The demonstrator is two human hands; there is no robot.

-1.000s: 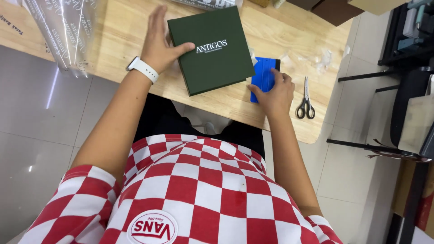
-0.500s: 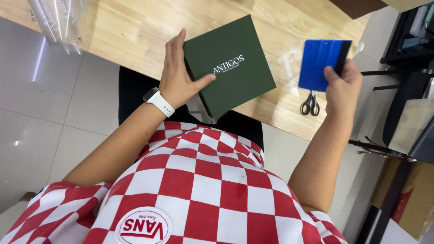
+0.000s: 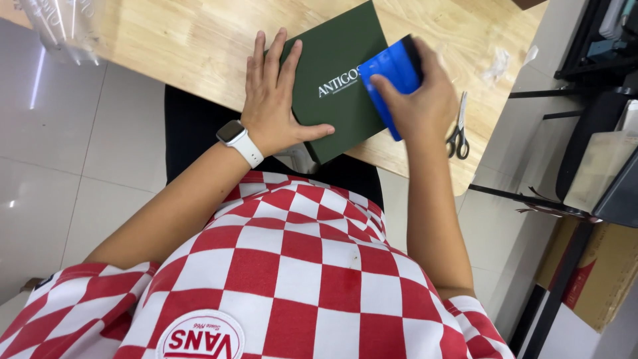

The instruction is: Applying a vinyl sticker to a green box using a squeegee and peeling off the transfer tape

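Observation:
A flat dark green box with white lettering lies on the wooden table, its near corner over the table's edge. My left hand, a white watch on its wrist, lies flat with fingers spread on the box's left side. My right hand grips a blue plastic squeegee and presses it against the box's right side.
Scissors lie on the table just right of my right hand. Clear plastic sheeting lies at the table's far left. A scrap of clear film sits near the right edge. Dark furniture and a cardboard box stand at the right.
My right hand lifted the blue squeegee from the table, swung it out to the right, then brought it down onto the green box. My left hand now lies flat on the box.

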